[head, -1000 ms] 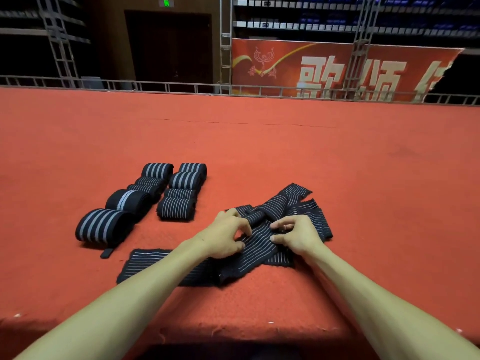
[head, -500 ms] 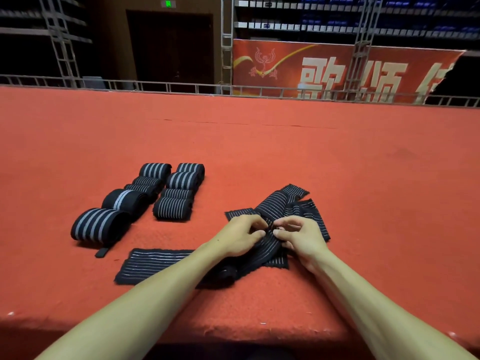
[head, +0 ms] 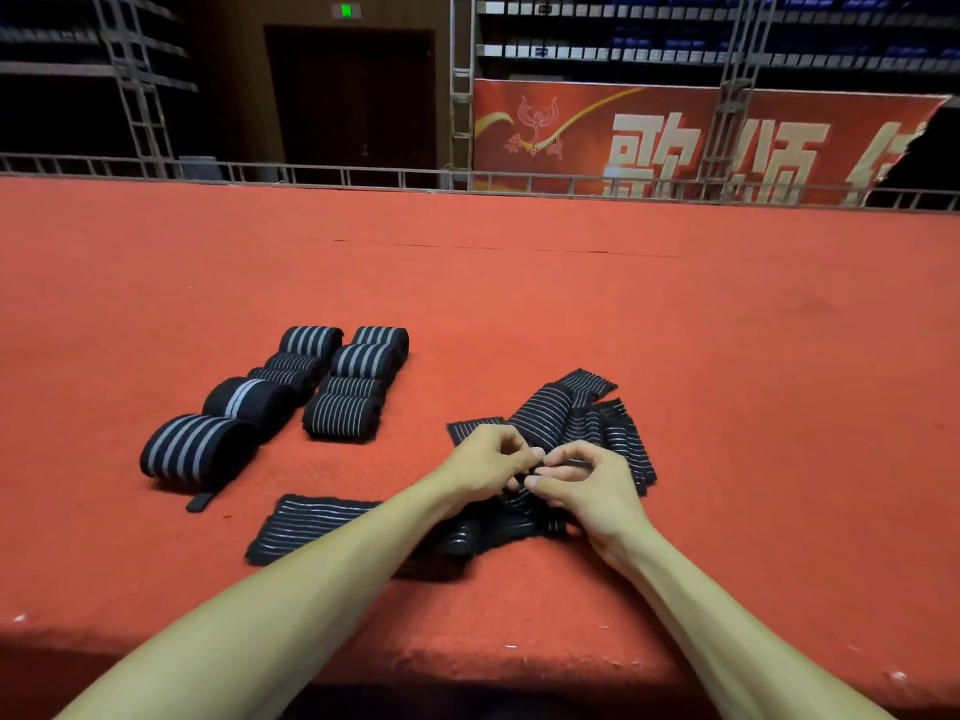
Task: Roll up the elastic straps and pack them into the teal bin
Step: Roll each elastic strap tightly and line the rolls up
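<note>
Pinching the loose elastic strap point(head: 535, 491) between them, left hand point(head: 485, 459) and right hand point(head: 587, 480) meet mid-strap, its length trailing along the desk's near edge.

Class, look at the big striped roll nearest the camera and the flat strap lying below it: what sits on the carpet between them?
In the head view, a small black tab lies between the roll and the flat strap; otherwise bare red carpet.

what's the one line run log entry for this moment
step: rolling | left hand: pinching loose strap | right hand: pinching same strap | rolled straps: on red carpet | bin: not in view
</note>
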`<action>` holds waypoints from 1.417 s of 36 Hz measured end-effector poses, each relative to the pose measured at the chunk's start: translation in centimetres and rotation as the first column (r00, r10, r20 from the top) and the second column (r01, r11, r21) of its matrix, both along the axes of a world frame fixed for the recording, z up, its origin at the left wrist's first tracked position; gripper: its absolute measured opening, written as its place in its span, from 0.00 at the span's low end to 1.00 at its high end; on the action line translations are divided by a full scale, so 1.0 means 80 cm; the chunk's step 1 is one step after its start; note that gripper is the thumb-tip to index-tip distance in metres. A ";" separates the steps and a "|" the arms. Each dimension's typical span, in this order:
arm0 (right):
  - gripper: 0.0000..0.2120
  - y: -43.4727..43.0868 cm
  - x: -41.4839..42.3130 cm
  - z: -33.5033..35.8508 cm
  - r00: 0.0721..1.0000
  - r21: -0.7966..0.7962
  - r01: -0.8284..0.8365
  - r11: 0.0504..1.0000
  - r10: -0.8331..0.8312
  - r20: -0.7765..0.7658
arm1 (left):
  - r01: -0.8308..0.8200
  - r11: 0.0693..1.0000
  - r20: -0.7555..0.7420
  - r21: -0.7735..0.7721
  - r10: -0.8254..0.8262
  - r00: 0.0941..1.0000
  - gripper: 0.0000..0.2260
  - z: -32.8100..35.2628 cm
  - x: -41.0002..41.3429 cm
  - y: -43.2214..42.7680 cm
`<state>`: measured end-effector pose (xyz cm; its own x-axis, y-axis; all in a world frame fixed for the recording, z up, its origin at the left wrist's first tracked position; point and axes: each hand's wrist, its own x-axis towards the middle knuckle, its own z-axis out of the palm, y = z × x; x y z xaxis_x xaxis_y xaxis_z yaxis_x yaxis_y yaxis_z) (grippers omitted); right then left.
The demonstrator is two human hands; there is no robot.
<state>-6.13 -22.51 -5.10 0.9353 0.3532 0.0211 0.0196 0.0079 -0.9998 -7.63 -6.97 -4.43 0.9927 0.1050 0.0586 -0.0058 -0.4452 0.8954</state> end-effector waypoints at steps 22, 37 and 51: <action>0.10 -0.008 0.000 0.010 0.999 0.071 0.004 0.997 -0.007 0.047 | 0.108 0.990 -0.018 0.089 -0.107 0.994 0.10 0.049 -0.030 0.027; 0.09 0.034 -0.013 0.091 0.835 -0.164 -0.099 0.982 0.171 0.523 | -0.122 0.979 0.273 0.163 0.074 0.959 0.08 0.124 -0.074 0.057; 0.17 0.027 0.002 0.165 0.776 -0.123 0.028 0.992 0.056 0.628 | 0.093 0.956 0.254 0.278 -0.167 0.953 0.22 0.111 -0.113 0.043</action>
